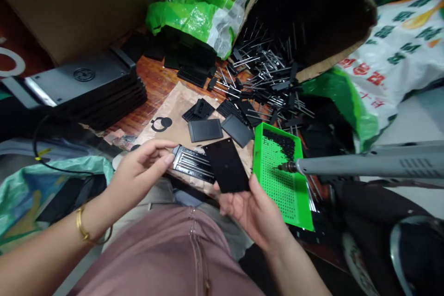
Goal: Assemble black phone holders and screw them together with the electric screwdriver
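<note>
My left hand (152,159) pinches the left end of a black slotted frame (189,163) with shiny metal rods along it, low over the brown cardboard. In my right hand (251,210) is a flat black rectangular plate (227,164), gripped at its lower edge between thumb and fingers. The plate's upper left corner overlaps the right end of the frame from this angle; whether they touch I cannot tell. Just beyond lie two dark flat plates, a left one (205,130) and a right one (237,130). A black ring-shaped piece (161,124) rests on the cardboard (173,106).
On the right, a green basket (258,148) holds small black screws (282,143), with a grey electric screwdriver (347,159) pointing over it. Metal-rod parts (263,69) spill from a cardboard box (333,62). Stacked black frames (104,88) stand left; a green bag (197,18) lies behind.
</note>
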`<act>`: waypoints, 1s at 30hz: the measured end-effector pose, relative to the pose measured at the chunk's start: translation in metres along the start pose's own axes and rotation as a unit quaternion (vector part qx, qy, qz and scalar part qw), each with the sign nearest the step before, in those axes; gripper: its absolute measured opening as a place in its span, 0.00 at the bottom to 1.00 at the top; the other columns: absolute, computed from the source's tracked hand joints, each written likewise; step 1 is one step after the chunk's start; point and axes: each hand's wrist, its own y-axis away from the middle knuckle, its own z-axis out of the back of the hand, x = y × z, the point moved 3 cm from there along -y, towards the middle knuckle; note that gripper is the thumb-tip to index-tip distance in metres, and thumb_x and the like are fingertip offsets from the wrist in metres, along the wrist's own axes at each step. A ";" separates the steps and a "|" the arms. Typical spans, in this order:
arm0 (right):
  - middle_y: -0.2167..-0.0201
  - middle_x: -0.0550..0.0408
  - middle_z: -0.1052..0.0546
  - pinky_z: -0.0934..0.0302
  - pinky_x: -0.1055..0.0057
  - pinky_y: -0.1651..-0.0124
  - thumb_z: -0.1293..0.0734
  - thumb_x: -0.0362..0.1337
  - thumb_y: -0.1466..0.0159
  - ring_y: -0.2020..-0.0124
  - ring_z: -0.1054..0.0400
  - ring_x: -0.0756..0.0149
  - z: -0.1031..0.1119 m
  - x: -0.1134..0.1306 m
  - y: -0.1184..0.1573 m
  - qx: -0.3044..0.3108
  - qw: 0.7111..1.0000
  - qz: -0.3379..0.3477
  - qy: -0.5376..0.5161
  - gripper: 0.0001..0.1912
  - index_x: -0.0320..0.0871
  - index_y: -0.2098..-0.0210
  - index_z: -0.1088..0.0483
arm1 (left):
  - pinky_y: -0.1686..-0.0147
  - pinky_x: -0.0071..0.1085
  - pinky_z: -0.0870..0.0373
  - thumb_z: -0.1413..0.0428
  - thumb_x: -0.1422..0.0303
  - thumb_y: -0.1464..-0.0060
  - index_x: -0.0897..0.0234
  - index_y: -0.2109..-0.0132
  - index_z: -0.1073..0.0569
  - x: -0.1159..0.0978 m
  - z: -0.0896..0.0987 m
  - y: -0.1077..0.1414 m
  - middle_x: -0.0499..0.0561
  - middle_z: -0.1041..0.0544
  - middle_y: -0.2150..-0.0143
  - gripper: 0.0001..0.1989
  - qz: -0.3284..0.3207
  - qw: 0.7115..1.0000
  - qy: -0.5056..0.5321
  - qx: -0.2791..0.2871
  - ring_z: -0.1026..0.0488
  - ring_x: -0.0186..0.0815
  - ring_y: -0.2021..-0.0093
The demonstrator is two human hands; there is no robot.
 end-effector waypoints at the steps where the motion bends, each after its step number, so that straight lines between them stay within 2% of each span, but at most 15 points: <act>1: 0.63 0.48 0.22 0.34 0.71 0.70 0.44 0.60 0.38 0.76 0.34 0.71 -0.002 -0.001 -0.001 0.003 0.999 -0.021 -0.044 0.30 0.43 0.56 0.27 | 0.72 0.25 0.32 0.44 0.62 0.46 0.64 0.56 0.28 0.000 0.003 -0.002 0.47 0.26 0.72 0.13 -0.019 0.999 -0.039 -0.017 0.29 0.30 0.72; 6: 0.65 0.50 0.23 0.36 0.74 0.72 0.45 0.60 0.38 0.76 0.35 0.72 -0.011 -0.001 -0.005 0.016 0.991 -0.058 -0.121 0.30 0.42 0.59 0.26 | 0.71 0.27 0.30 0.46 0.64 0.45 0.64 0.56 0.26 0.003 0.005 -0.008 0.49 0.23 0.68 0.12 -0.051 0.990 -0.125 -0.026 0.27 0.32 0.70; 14: 0.64 0.52 0.24 0.37 0.76 0.71 0.46 0.59 0.37 0.75 0.36 0.73 -0.014 -0.006 -0.007 0.031 0.985 -0.076 -0.153 0.29 0.43 0.58 0.27 | 0.67 0.30 0.29 0.46 0.64 0.45 0.64 0.56 0.26 0.003 0.008 -0.013 0.50 0.22 0.66 0.12 -0.058 0.989 -0.133 -0.027 0.26 0.35 0.67; 17: 0.63 0.50 0.24 0.37 0.73 0.71 0.46 0.58 0.37 0.75 0.37 0.72 -0.012 -0.008 -0.005 0.014 0.995 -0.034 -0.097 0.28 0.43 0.58 0.28 | 0.68 0.29 0.29 0.46 0.63 0.45 0.64 0.57 0.26 0.003 0.003 -0.010 0.50 0.22 0.68 0.11 -0.039 0.995 -0.087 -0.001 0.26 0.34 0.68; 20: 0.55 0.49 0.26 0.34 0.67 0.63 0.43 0.55 0.37 0.69 0.34 0.67 -0.010 -0.010 0.000 -0.029 0.994 0.076 0.078 0.25 0.46 0.49 0.32 | 0.65 0.30 0.27 0.46 0.63 0.43 0.63 0.50 0.29 0.001 -0.017 0.002 0.53 0.22 0.60 0.15 0.011 0.996 0.008 0.093 0.25 0.35 0.64; 21: 0.52 0.49 0.28 0.34 0.64 0.58 0.40 0.53 0.38 0.65 0.32 0.65 -0.011 -0.011 0.003 -0.047 0.978 0.111 0.172 0.26 0.48 0.44 0.36 | 0.62 0.31 0.27 0.46 0.63 0.43 0.62 0.46 0.33 -0.001 -0.027 0.008 0.54 0.23 0.55 0.19 0.023 0.989 0.039 0.141 0.25 0.36 0.60; 22: 0.49 0.48 0.29 0.34 0.61 0.55 0.37 0.52 0.39 0.61 0.32 0.62 -0.011 -0.012 0.006 -0.068 0.949 0.142 0.274 0.31 0.51 0.39 0.42 | 0.58 0.33 0.27 0.46 0.63 0.43 0.61 0.41 0.37 -0.003 -0.037 0.013 0.56 0.25 0.50 0.24 0.025 0.980 0.061 0.187 0.26 0.37 0.56; 24: 0.46 0.47 0.32 0.34 0.57 0.53 0.34 0.51 0.41 0.56 0.31 0.57 -0.013 -0.012 0.011 -0.108 0.861 0.198 0.456 0.39 0.53 0.34 0.52 | 0.50 0.37 0.31 0.46 0.63 0.43 0.61 0.37 0.44 -0.005 -0.054 0.022 0.57 0.29 0.45 0.29 0.008 0.967 0.063 0.247 0.30 0.40 0.48; 26: 0.49 0.46 0.30 0.32 0.58 0.57 0.35 0.51 0.40 0.58 0.30 0.56 -0.015 -0.008 0.017 -0.106 0.780 0.252 0.563 0.41 0.52 0.33 0.55 | 0.47 0.40 0.34 0.50 0.63 0.40 0.64 0.38 0.41 -0.005 -0.062 0.024 0.57 0.28 0.47 0.24 0.004 0.967 0.032 0.251 0.31 0.41 0.48; 28: 0.54 0.48 0.26 0.30 0.60 0.62 0.37 0.48 0.38 0.61 0.28 0.57 -0.012 0.001 0.022 -0.076 0.722 0.299 0.619 0.36 0.53 0.34 0.53 | 0.49 0.40 0.33 0.53 0.63 0.39 0.65 0.44 0.35 -0.002 -0.062 0.022 0.55 0.26 0.52 0.19 0.028 0.970 0.013 0.239 0.30 0.41 0.51; 30: 0.55 0.49 0.26 0.30 0.59 0.60 0.36 0.45 0.37 0.58 0.28 0.56 -0.006 0.013 0.028 -0.068 0.662 0.353 0.658 0.34 0.54 0.34 0.51 | 0.55 0.37 0.30 0.54 0.64 0.39 0.65 0.48 0.32 -0.001 -0.059 0.020 0.53 0.24 0.55 0.16 0.060 0.961 0.001 0.271 0.29 0.39 0.56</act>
